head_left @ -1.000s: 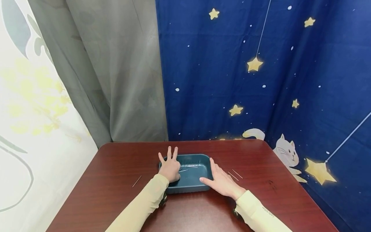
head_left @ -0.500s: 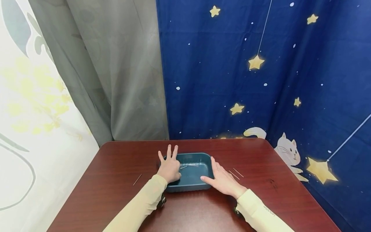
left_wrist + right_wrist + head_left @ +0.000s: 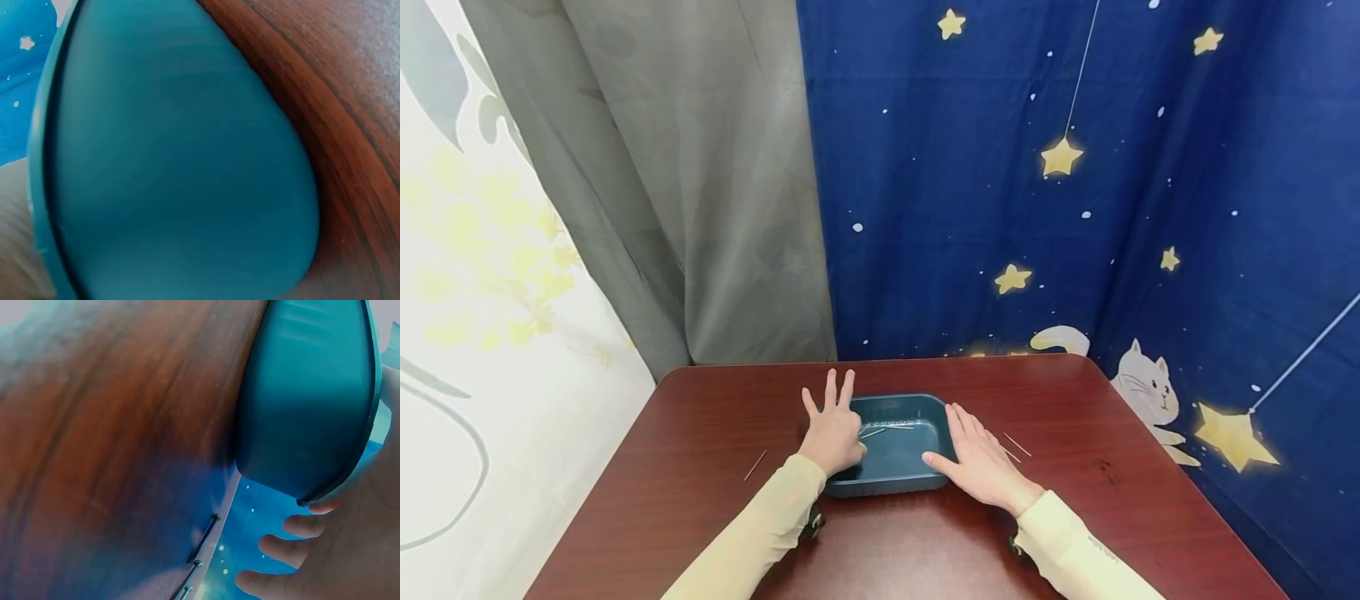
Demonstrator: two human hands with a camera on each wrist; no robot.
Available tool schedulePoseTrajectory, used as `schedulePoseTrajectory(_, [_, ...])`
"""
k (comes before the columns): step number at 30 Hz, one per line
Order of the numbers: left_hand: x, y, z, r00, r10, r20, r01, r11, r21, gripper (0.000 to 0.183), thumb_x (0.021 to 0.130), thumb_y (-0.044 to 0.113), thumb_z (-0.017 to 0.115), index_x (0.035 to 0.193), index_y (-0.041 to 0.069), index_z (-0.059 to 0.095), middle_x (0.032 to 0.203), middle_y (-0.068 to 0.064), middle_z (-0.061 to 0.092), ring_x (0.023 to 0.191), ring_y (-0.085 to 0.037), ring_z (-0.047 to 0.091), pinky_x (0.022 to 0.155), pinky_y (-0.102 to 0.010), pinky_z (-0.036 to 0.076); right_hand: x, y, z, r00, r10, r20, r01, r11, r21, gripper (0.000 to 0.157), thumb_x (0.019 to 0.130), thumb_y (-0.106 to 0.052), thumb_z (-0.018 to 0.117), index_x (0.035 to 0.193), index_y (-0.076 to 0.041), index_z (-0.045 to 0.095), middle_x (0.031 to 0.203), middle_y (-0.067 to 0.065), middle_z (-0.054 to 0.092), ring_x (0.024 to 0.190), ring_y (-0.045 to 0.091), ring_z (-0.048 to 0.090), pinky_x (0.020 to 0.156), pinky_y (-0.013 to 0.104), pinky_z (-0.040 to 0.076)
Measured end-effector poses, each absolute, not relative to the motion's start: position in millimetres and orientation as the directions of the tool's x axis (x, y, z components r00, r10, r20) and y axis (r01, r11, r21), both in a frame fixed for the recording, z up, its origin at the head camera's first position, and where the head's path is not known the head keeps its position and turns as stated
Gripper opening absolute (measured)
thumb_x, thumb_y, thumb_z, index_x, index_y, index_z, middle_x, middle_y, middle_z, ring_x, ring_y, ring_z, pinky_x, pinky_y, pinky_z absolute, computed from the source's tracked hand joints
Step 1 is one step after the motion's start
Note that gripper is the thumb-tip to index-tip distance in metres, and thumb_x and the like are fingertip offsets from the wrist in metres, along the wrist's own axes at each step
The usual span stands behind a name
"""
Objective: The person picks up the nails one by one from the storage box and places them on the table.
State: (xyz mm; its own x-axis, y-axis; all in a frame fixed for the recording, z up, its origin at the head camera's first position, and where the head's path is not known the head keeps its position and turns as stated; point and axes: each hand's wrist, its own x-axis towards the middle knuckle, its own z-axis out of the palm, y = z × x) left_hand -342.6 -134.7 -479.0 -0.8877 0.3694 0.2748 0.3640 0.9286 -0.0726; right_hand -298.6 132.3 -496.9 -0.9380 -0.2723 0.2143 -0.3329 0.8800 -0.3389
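A dark teal rectangular tray (image 3: 891,483) stands on the table between my hands. My left hand (image 3: 833,442) reaches over its left side, thumb and index finger bent down inside, the other fingers spread upward. I cannot tell whether the hidden fingertips pinch anything. Close beside them, thin metal nails (image 3: 898,427) lie on the tray floor. My right hand (image 3: 981,462) rests along the tray's right side, fingers straight and thumb stretched over the rim. In the left wrist view, the tray's outer wall (image 3: 187,144) fills most of the picture. The right fingers (image 3: 284,550) extend past the tray's end.
One nail (image 3: 755,465) lies on the table left of the tray. More nails (image 3: 1017,444) lie just right of my right hand; their heads show in the right wrist view. The reddish-brown wooden table (image 3: 700,417) ends at a curtain (image 3: 925,250) behind.
My left hand has shifted slightly left, still bent into the tray. One nail beside it has changed position on the tray floor. My right hand has barely moved.
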Motion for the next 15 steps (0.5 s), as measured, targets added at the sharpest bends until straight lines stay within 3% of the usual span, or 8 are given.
schedulePoseTrajectory(11, [-341, -143, -478, -0.878, 0.339, 0.339, 0.341, 0.938, -0.055, 0.031, 0.061, 0.042, 0.074, 0.047, 0.029, 0.050, 0.151, -0.013, -0.001, 0.133, -0.038, -0.016, 0.086, -0.070, -0.014, -296, 132, -499, -0.925, -0.277, 0.260, -0.350, 0.886, -0.305, 0.093, 0.079, -0.072, 0.040, 0.146, -0.012, 0.017, 0.150, 0.003, 0.017, 0.134, 0.023, 0.018, 0.100, 0.054, 0.023])
schedulePoseTrajectory(15, [-341, -148, -475, -0.876, 0.330, 0.352, 0.337, 0.941, -0.042, 0.030, 0.062, 0.040, 0.074, 0.048, 0.028, 0.050, 0.151, -0.013, -0.004, 0.133, -0.038, -0.015, 0.087, -0.072, -0.010, -299, 132, -501, -0.929, -0.274, 0.249, -0.340, 0.896, -0.286, 0.095, 0.078, -0.075, 0.036, 0.146, -0.012, 0.017, 0.149, 0.003, 0.018, 0.134, 0.023, 0.019, 0.100, 0.054, 0.023])
